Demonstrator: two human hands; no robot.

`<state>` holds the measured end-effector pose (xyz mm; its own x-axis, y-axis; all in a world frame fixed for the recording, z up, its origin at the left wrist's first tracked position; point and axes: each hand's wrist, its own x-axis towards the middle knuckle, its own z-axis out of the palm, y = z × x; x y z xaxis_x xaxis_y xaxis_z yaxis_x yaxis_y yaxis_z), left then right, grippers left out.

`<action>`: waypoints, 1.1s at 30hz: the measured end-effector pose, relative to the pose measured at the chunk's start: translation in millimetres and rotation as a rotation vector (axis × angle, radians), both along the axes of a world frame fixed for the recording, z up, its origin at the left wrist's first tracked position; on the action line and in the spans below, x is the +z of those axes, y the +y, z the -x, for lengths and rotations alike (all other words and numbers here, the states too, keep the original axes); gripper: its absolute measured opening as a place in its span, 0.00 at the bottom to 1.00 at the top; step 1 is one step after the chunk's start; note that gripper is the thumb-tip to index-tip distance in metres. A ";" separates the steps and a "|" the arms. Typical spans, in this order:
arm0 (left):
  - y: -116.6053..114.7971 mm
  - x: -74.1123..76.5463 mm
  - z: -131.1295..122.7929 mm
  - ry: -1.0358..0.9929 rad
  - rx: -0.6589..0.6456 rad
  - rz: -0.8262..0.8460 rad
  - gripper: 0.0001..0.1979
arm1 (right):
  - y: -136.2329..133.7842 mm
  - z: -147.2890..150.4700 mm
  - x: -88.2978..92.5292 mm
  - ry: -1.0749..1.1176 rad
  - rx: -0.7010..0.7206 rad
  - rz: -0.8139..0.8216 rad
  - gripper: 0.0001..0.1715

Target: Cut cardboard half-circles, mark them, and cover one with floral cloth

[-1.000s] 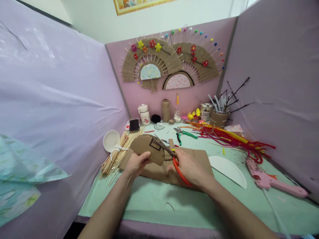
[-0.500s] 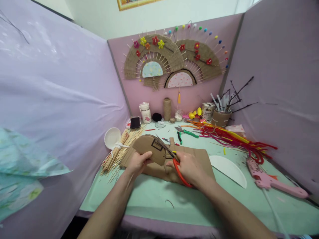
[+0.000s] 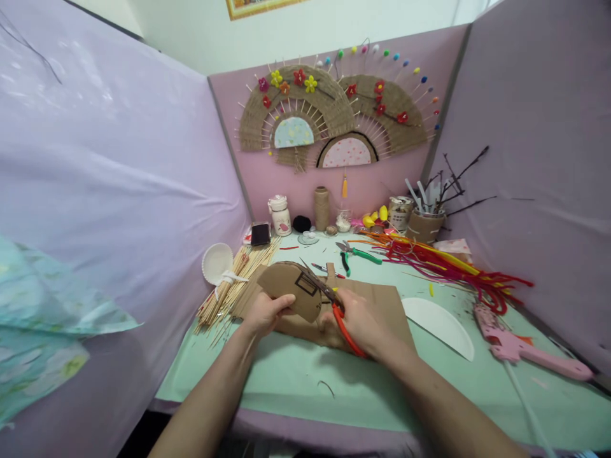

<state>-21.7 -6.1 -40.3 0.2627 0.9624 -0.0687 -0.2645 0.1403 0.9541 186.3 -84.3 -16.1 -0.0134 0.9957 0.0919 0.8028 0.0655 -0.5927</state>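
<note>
My left hand (image 3: 263, 313) pinches the lower edge of a rounded brown cardboard piece (image 3: 291, 289) with a black rectangle drawn on it. In my right hand (image 3: 365, 321) are red-handled scissors (image 3: 334, 305), fingers closed through the handles. The blades lie across the right edge of the cardboard piece. Both hands hover over a larger brown cardboard sheet (image 3: 382, 299) lying on the green table (image 3: 296, 375).
A bundle of bamboo skewers (image 3: 233, 283) and a small white dish (image 3: 216, 262) lie at the left. Green-handled pliers (image 3: 356, 253), coloured pipe cleaners (image 3: 443, 267), half a white paper plate (image 3: 439, 321) and a pink glue gun (image 3: 520, 346) sit to the right. Jars and twine line the back wall.
The cardboard piece has turned slightly in my left hand and the scissors have shifted a little along its edge. The view has drifted slightly.
</note>
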 end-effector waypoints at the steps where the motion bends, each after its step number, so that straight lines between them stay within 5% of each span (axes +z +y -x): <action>1: -0.4 -1.3 -0.3 0.008 -0.007 0.001 0.25 | -0.3 0.6 0.0 -0.010 -0.008 0.008 0.21; 18: 0.4 -4.5 1.9 0.052 -0.010 -0.033 0.25 | -3.3 -6.1 1.9 -0.106 -0.018 -0.044 0.24; 23: -0.1 -2.6 1.2 0.059 -0.029 -0.008 0.24 | 1.0 -9.6 -3.0 0.064 -0.002 0.048 0.14; 33: 5.8 -8.1 6.0 0.154 -0.058 -0.098 0.26 | 2.8 -16.6 -5.8 0.178 0.090 0.077 0.19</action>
